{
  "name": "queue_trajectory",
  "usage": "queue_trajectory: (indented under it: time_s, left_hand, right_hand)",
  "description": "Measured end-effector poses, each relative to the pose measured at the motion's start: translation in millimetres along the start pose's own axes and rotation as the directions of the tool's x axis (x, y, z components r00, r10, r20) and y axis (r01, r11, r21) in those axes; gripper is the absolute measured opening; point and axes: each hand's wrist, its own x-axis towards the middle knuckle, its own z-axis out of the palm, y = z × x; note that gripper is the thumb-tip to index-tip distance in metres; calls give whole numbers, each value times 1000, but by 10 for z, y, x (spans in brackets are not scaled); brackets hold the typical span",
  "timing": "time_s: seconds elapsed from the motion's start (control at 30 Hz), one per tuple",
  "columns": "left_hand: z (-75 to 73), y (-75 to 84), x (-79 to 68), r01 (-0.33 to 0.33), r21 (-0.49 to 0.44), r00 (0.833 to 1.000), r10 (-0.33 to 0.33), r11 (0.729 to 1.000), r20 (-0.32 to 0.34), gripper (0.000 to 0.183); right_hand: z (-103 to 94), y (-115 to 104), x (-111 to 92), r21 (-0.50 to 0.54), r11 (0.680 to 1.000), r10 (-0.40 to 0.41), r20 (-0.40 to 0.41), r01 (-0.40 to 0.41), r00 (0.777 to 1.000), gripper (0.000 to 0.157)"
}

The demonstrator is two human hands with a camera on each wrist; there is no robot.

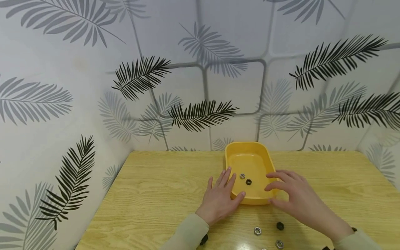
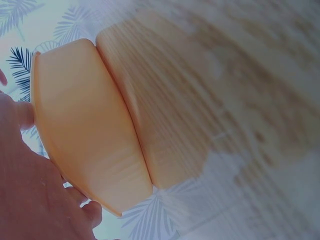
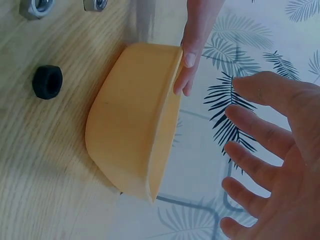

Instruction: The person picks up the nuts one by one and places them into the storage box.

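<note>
A yellow plastic tray [image 1: 250, 200] stands on the wooden table against the wall. Inside it lie a silver hex nut [image 1: 242, 176] and a black hex nut [image 1: 248, 182]. My left hand [image 1: 218, 199], fingers spread, rests on the tray's near left rim, its thumb over the front edge. Over the near right rim hovers my right hand [image 1: 295, 194], its fingers parted and holding nothing; the right wrist view shows that hand [image 3: 280, 150] apart from the tray [image 3: 130, 115]. The left wrist view shows the left hand [image 2: 40, 195] at the tray's rim [image 2: 90, 125].
In front of the tray lie a black nut [image 1: 280, 226], a silver nut [image 1: 257, 231] and another silver nut [image 1: 279, 244]. A dark piece [image 1: 204, 239] is partly hidden by the left sleeve [image 1: 187, 232]. Leaf-patterned wall [image 1: 187, 86] rises behind the table [image 1: 156, 187].
</note>
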Motion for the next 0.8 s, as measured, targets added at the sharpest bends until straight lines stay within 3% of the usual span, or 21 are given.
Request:
queue_trajectory:
  time_s: [0.23, 0.5, 0.8]
  left_hand:
    - [7, 4, -2, -1, -8, 1000, 1, 1000, -1, 73]
    - [-19, 1, -2, -12, -19, 1000, 12, 1000, 4, 75]
    - [-17, -7, -8, -21, -10, 1000, 21, 1000, -1, 77]
  right_hand:
    - [-31, -51, -144, 20, 1000, 0, 42, -1, 999, 26]
    - [-32, -62, -286, 6, 999, -41, 24, 40, 999, 30]
    - [72, 46, -445, -35, 989, -144, 43, 145, 989, 40]
